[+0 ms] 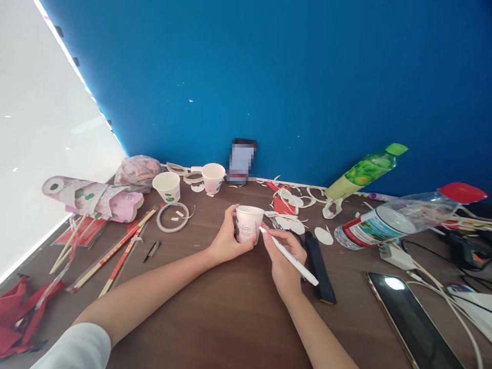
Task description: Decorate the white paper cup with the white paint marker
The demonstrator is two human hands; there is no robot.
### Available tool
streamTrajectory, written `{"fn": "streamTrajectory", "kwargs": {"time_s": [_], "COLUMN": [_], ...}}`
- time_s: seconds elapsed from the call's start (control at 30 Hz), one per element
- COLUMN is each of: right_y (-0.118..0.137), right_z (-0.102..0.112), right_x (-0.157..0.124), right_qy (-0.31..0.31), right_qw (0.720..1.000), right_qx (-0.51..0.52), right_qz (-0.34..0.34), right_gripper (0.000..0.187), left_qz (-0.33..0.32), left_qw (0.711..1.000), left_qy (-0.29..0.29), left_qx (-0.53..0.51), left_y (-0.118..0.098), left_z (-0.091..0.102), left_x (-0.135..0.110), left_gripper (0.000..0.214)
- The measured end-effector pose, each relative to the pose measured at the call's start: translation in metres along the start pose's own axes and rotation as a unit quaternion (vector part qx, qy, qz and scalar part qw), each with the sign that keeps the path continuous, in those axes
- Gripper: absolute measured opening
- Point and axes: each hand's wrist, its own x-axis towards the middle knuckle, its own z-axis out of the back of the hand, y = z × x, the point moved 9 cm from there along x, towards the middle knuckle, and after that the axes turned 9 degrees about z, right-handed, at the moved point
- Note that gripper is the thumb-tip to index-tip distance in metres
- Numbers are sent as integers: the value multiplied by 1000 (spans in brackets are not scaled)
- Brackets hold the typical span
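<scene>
A pink and white paper cup (248, 220) with green leaf marks and lettering stands upright in front of me. My left hand (227, 241) is wrapped round its left side, the thumb low across the front. A slim white pen (290, 259) is pinched in my right hand (286, 256), its upper end slanting down toward me. The pen's tip is at the cup's right side; whether it touches the wall I cannot tell. Behind stand two similar paper cups, one whiter cup (169, 188) and one pink cup (213, 179).
A tape roll (172, 217), chopsticks (123, 256) and a pink paper model (94, 199) lie left. Paper scraps (290, 202) spread behind my right hand. On the right are a black case (320, 269), a green-capped bottle (363, 171), a red-capped bottle (407, 215), a phone (413, 318) and cables.
</scene>
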Motion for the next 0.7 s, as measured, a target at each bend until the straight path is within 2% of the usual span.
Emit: {"fn": "streamTrajectory", "kwargs": {"time_s": [0.37,0.6,0.7], "right_y": [-3,-23,-29], "right_z": [4,14,15], "right_x": [2,0,-1], "right_qy": [-12,-49,-44], "right_qw": [1000,999,999], "right_qx": [-5,9,12], "right_qz": [1,-7,-3], "right_gripper": [15,21,22], "left_qz": [-15,-37,-36], "left_qw": [1000,999,999], "left_qy": [-7,6,5], "left_qx": [16,30,32], "left_y": [1,-1,-1], "left_z": [1,-2,-2], "left_x": [1,-1,-1], "left_gripper": [87,86,86]}}
